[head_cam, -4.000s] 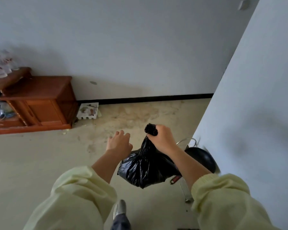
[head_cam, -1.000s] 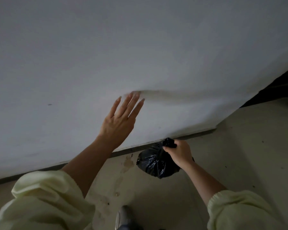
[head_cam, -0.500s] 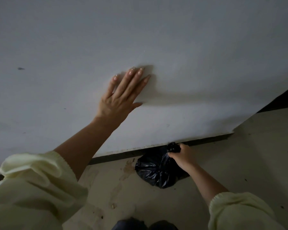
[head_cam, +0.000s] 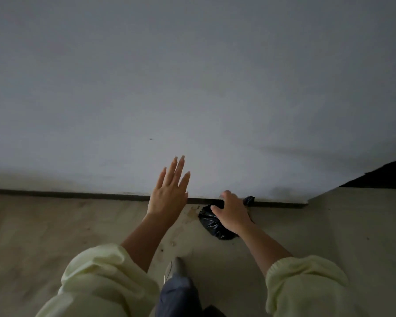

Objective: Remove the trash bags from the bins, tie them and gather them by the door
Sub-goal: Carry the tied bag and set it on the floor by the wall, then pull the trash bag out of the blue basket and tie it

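A small tied black trash bag (head_cam: 212,224) lies on the floor against the foot of the white wall, its knotted top (head_cam: 248,200) poking out by the skirting. My right hand (head_cam: 232,213) hovers just above the bag with fingers spread, and it hides the bag's middle. My left hand (head_cam: 169,193) is raised to the left of the bag, flat and empty, a little off the wall. No bin is in view.
A white wall (head_cam: 192,99) fills the upper view, with a dark skirting strip (head_cam: 66,194) at its foot. A dark gap (head_cam: 384,175) opens past the wall's corner at right. My shoe (head_cam: 173,268) stands on the stained beige floor (head_cam: 44,236).
My right hand has let go of the bag, which now rests on the floor by the wall. My left hand has come off the wall and dropped lower.
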A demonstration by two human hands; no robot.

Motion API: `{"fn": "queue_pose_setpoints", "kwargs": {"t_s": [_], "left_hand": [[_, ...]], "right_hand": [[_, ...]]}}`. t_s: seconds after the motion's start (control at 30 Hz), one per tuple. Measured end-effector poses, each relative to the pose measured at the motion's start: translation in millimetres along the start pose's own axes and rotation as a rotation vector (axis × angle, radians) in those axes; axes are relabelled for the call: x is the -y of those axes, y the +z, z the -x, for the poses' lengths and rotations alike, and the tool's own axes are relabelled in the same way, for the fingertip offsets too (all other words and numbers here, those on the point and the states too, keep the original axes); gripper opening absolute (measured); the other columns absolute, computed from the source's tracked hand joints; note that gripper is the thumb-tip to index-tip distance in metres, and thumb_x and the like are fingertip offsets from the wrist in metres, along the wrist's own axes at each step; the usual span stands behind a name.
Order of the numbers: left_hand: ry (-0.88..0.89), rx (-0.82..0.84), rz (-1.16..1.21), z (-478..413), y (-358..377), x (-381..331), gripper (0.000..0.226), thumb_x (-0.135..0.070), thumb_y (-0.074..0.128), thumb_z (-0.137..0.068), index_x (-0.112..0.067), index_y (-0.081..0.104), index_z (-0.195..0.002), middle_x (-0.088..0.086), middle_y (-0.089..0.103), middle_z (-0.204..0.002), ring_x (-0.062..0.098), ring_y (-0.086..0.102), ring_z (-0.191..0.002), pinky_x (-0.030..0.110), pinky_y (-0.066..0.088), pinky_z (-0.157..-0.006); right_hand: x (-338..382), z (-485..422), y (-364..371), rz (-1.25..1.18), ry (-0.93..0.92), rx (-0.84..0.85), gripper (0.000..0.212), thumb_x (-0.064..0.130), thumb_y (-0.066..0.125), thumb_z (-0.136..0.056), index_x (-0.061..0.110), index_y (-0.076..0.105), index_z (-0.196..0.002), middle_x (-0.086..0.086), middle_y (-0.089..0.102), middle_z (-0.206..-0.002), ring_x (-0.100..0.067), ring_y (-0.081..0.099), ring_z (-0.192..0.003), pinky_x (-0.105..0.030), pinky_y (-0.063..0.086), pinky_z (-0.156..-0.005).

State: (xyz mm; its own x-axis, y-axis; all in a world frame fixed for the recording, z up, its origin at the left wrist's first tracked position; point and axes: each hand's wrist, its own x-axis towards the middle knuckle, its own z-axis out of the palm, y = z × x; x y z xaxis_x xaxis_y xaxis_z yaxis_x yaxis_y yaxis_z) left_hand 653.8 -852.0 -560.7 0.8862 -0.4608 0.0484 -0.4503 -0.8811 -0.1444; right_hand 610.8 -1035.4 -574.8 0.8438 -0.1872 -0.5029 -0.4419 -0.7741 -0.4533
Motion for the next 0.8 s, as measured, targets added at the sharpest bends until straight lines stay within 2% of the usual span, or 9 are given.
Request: {"fn": "queue_pose_setpoints", "kwargs": {"t_s": [0.13, 0.37, 0.57, 0.8], "left_hand": [[-0.202, 0.117, 0.279, 64, -84, 27, 0.043, -0.029, 0.044, -0.099, -0.015, 0.041, -0.140, 0.013, 0.008, -0.160, 0.027, 0.002, -0.149, 0.040, 0.008, -0.119], [-0.583, 0.102, 0.363, 191, -179, 110, 0.044, -0.026, 0.044, -0.097, -0.018, 0.042, -0.140, 0.008, 0.021, -0.158, 0.021, 0.014, -0.147, 0.033, 0.018, -0.117], [-0.790, 0.085, 0.336, 303, -206, 217, 0.040, -0.025, 0.045, -0.096, -0.019, 0.048, -0.135, 0.005, 0.035, -0.149, 0.020, 0.030, -0.140, 0.032, 0.029, -0.110], [-1.046, 0.067, 0.320, 444, -224, 369, 0.041, -0.030, 0.046, -0.094, -0.023, 0.049, -0.134, 0.003, 0.039, -0.145, 0.020, 0.036, -0.134, 0.033, 0.032, -0.107]], "right_hand": [[80, 77, -29, 0.147, -0.166, 0.087, 0.050, 0.035, 0.051, -0.093, 0.011, 0.040, -0.135, -0.010, 0.046, -0.135, -0.027, 0.044, -0.123, -0.042, 0.042, -0.101], [220, 185, -19, 0.423, -0.530, 0.187, 0.050, 0.038, 0.049, -0.094, 0.014, 0.038, -0.136, -0.010, 0.045, -0.137, -0.027, 0.043, -0.123, -0.045, 0.039, -0.102], [352, 249, 52, 0.567, -0.734, 0.244, 0.053, 0.035, 0.050, -0.093, 0.013, 0.036, -0.139, -0.010, 0.043, -0.138, -0.029, 0.042, -0.124, -0.045, 0.038, -0.102], [519, 322, 171, 0.690, -0.924, 0.284, 0.056, 0.040, 0.051, -0.091, 0.015, 0.036, -0.138, -0.009, 0.042, -0.140, -0.029, 0.040, -0.126, -0.045, 0.038, -0.102]]}}
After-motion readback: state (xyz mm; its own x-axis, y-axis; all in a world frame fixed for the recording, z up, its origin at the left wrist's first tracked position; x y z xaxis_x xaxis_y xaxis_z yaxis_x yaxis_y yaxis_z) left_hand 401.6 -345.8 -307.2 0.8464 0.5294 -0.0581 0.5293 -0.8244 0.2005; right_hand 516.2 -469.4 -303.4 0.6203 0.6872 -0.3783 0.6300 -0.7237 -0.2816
